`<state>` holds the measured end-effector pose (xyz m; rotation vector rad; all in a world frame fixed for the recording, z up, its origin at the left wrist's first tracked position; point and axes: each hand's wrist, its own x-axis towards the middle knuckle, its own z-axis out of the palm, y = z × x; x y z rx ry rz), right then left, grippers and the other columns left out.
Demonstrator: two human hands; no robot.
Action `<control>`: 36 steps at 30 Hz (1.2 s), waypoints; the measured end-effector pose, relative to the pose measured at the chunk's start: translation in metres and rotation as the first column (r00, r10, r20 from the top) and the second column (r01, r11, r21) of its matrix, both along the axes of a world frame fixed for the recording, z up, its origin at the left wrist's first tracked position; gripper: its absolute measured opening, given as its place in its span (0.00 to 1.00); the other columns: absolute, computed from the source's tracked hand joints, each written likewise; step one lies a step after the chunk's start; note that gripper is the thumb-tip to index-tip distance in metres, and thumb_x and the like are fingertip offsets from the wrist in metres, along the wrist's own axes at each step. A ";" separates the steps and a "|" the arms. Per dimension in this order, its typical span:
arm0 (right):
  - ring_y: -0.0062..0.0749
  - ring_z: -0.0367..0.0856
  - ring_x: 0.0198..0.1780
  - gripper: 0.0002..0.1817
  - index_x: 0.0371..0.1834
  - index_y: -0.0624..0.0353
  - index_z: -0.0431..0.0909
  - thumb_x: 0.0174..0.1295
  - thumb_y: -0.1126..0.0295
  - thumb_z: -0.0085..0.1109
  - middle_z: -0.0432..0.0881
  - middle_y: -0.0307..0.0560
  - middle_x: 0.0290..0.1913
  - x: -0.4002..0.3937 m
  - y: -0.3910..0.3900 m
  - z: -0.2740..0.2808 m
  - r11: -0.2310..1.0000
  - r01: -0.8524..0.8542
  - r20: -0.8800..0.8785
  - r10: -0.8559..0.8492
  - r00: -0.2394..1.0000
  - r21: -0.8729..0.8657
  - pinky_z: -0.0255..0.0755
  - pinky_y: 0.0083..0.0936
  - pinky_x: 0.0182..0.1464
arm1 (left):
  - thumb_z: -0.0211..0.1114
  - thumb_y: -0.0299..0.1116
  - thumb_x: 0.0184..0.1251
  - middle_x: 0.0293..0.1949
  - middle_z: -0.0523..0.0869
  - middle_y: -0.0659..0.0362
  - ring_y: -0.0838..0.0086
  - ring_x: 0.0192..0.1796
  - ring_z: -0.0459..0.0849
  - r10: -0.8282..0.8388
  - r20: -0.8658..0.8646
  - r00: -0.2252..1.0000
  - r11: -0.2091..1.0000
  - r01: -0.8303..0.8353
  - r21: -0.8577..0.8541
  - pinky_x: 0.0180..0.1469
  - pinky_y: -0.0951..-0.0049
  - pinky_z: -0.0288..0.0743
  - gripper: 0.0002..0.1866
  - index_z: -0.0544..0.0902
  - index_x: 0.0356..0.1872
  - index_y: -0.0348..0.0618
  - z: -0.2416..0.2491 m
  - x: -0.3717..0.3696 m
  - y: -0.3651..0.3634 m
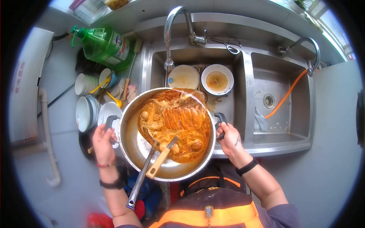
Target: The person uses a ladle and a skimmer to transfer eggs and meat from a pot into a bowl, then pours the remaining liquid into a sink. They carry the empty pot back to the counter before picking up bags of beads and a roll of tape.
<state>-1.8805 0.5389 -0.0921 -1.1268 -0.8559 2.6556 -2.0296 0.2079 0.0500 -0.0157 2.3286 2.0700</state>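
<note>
The grip of the left hand (104, 142) and of the right hand (229, 140) is closed around the two side handles of the big pot (133, 146). The pot is held over the front left corner of the double sink (248, 98), with two utensils leaning inside.

No legible text, red-lettered panel (26, 81), bottle label (118, 47)

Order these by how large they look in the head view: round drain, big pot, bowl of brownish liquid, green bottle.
1. Big pot
2. Green bottle
3. Bowl of brownish liquid
4. Round drain
The pot looks nearer the camera, which enlarges it.
</note>
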 end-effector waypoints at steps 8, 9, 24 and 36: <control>0.21 0.65 0.29 0.06 0.37 0.57 0.67 0.66 0.67 0.45 0.66 0.35 0.26 0.000 0.006 0.011 0.999 -0.029 0.009 0.029 1.000 0.044 0.62 0.20 0.33 | 0.53 0.19 0.60 0.32 0.77 0.54 0.79 0.26 0.72 0.012 0.009 1.000 0.999 -0.013 0.036 0.29 0.80 0.69 0.14 0.69 0.48 0.30 0.006 -0.003 0.006; 0.21 0.65 0.29 0.06 0.37 0.57 0.67 0.66 0.67 0.45 0.66 0.35 0.26 0.001 0.007 0.012 0.999 -0.029 0.006 0.029 1.000 0.044 0.62 0.20 0.33 | 0.53 0.19 0.60 0.32 0.77 0.54 0.79 0.27 0.72 0.004 0.011 1.000 0.999 -0.004 0.044 0.29 0.80 0.69 0.14 0.69 0.48 0.30 0.007 -0.003 0.006; 0.23 0.64 0.26 0.07 0.33 0.57 0.67 0.67 0.68 0.44 0.65 0.35 0.23 0.016 -0.018 0.001 0.986 0.136 -0.002 -0.136 0.991 0.093 0.60 0.19 0.29 | 0.53 0.19 0.60 0.32 0.77 0.55 0.78 0.26 0.73 -0.123 -0.033 0.992 0.983 0.126 0.133 0.28 0.79 0.68 0.14 0.69 0.48 0.31 -0.020 -0.022 -0.002; 0.23 0.65 0.25 0.07 0.32 0.57 0.67 0.67 0.68 0.45 0.66 0.36 0.22 0.023 -0.030 -0.008 0.974 0.181 0.040 -0.187 0.981 0.136 0.61 0.21 0.29 | 0.53 0.19 0.60 0.30 0.77 0.57 0.79 0.25 0.72 -0.158 0.026 0.987 0.981 0.154 0.122 0.28 0.80 0.68 0.14 0.68 0.48 0.30 -0.029 -0.042 0.001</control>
